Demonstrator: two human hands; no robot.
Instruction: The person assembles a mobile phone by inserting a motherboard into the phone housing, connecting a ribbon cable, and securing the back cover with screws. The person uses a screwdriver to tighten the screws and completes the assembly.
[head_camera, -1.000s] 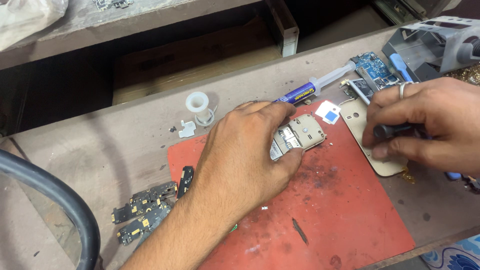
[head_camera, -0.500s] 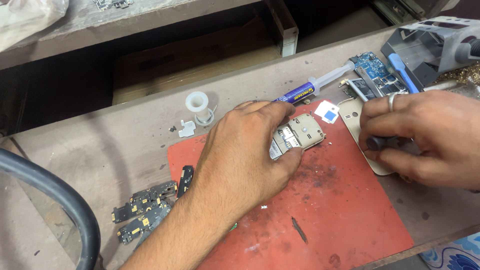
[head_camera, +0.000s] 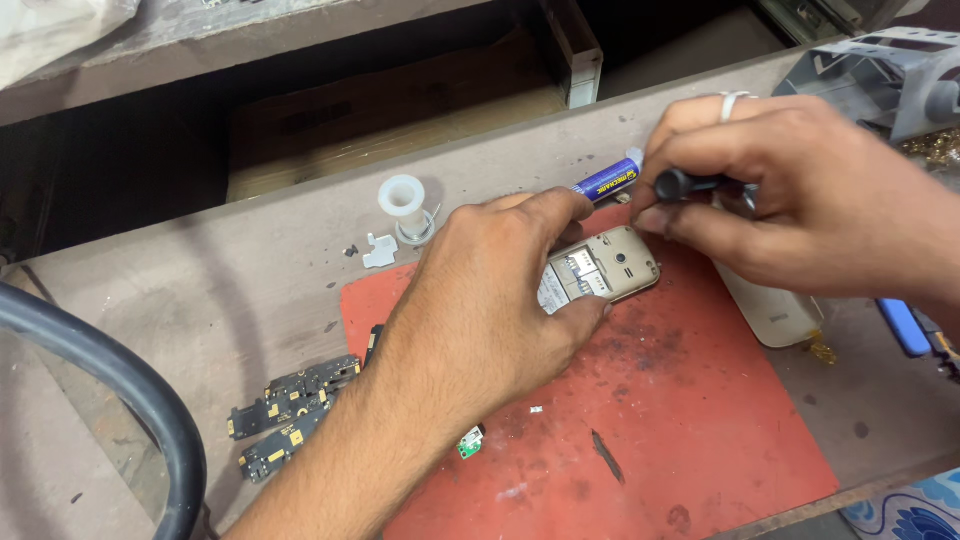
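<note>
Left hand (head_camera: 480, 310) clamped on opened phone (head_camera: 603, 272) near red mat's (head_camera: 700, 430) top edge, thumb and fingers on its sides. Right hand (head_camera: 810, 210) closed round black screwdriver (head_camera: 690, 184); tip hidden. Alongside: one tube (head_camera: 607, 180), half covered; one white spool (head_camera: 404, 201); two circuit boards (head_camera: 290, 415) off mat's left edge; one beige back cover (head_camera: 775, 315), partly under right hand.

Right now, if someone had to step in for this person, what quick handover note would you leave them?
Left hand pins the opened gold phone to the red mat.
Right hand grips a black-handled screwdriver just above the phone's top end.
Done: back cover is off and lies on the mat under the right hand.
Left: the phone's body is not yet taken apart.
Loose circuit boards lie left of the mat.
</note>
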